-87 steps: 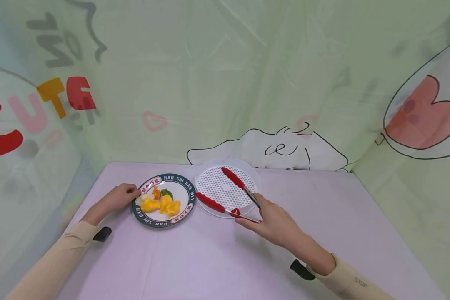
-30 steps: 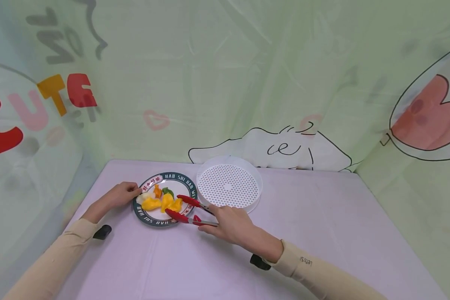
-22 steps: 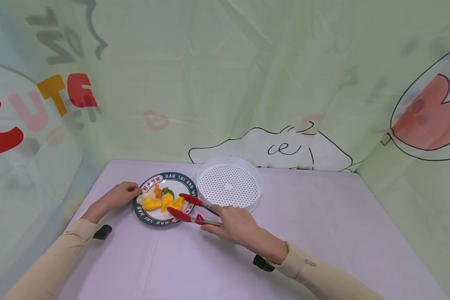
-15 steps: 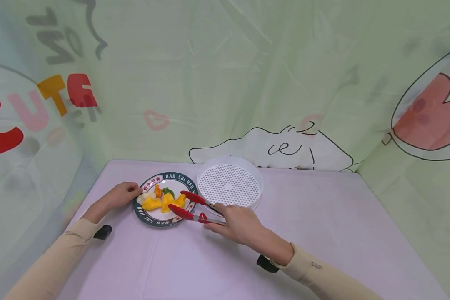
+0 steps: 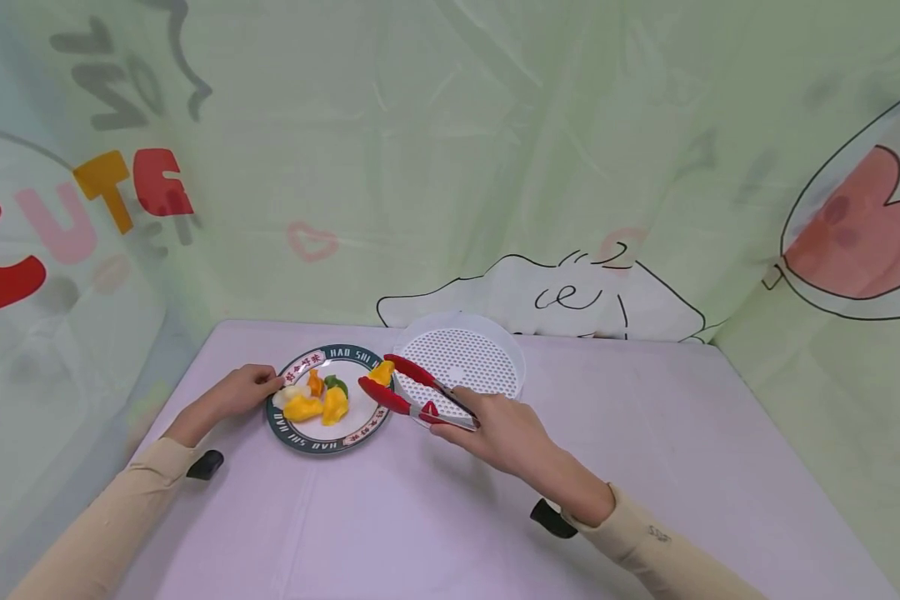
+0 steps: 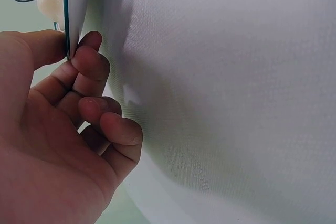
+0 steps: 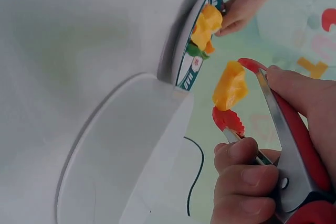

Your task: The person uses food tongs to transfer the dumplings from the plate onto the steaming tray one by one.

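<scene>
My right hand (image 5: 506, 432) grips a pair of red-tipped metal tongs (image 5: 390, 397). Between the tong tips is a yellow dumpling-shaped piece (image 7: 230, 86), lifted above the right rim of the plate. My left hand (image 5: 243, 390) pinches the left rim of the round plate (image 5: 367, 429) between thumb and fingers, plain in the left wrist view (image 6: 68, 108). On that plate lie two more yellow pieces (image 5: 334, 407), a whitish one, an orange one (image 5: 315, 383) and a green one (image 5: 336, 384). A white perforated round tray (image 5: 465, 358) stands right beside the plate, partly behind the tongs.
A pale lilac cloth (image 5: 390, 533) covers the table. Green printed curtains (image 5: 420, 167) hang close behind it and at both sides. A dark camera piece (image 5: 553, 518) sits under the right wrist, another (image 5: 206, 465) under the left.
The right hand has brought the tongs from over the tray to the plate, taken up a yellow piece, and raised it rightward toward the tray. The left hand stays on the rim.
</scene>
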